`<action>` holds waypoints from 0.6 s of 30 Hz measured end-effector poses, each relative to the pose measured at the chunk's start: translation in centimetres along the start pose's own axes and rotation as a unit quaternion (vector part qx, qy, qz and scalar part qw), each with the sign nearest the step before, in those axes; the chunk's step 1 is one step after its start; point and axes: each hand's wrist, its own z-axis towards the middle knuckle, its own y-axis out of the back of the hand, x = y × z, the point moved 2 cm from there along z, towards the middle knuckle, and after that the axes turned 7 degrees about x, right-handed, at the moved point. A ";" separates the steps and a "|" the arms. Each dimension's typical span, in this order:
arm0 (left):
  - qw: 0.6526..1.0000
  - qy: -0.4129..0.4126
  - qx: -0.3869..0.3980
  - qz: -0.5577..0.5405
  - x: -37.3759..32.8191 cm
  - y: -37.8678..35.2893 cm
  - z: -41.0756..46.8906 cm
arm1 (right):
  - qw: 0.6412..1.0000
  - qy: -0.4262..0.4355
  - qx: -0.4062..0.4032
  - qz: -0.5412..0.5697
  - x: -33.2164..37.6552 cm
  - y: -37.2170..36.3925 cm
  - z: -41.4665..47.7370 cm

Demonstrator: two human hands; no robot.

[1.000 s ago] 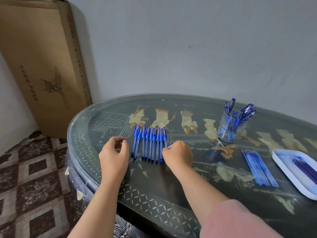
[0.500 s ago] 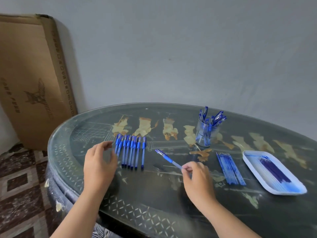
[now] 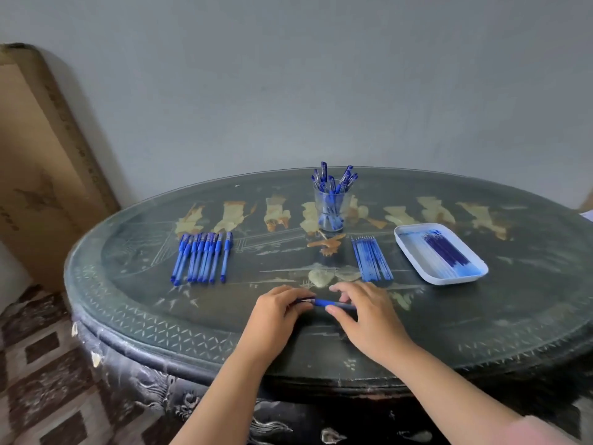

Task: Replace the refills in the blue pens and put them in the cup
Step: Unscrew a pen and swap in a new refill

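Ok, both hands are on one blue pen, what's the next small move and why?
Probably twist the blue pen open: the left hand grips one end, the right hand the other, it looks whole, and loose refills lie ahead.

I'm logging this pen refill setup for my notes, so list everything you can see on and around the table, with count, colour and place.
table: one, dark with pale inlay, middle of view
row of pens: about eight, blue, side by side on the table's left
cup: one, clear, far middle of the table
pens in cup: several, blue, standing in it
loose refills: a row, count unclear, blue, right of centre
tray: one, white, table's right
darker refills: a bunch, dark blue, in the tray
cardboard box: one, brown, leaning on the wall at left
held pen: one, blue, near the front edge
left hand: grips one end of the held pen
right hand: grips the other end
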 end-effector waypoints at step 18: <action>0.998 0.029 0.043 0.046 -0.3 -1.0 0.0 | 0.982 0.130 -0.069 -0.120 0.7 -0.6 -0.3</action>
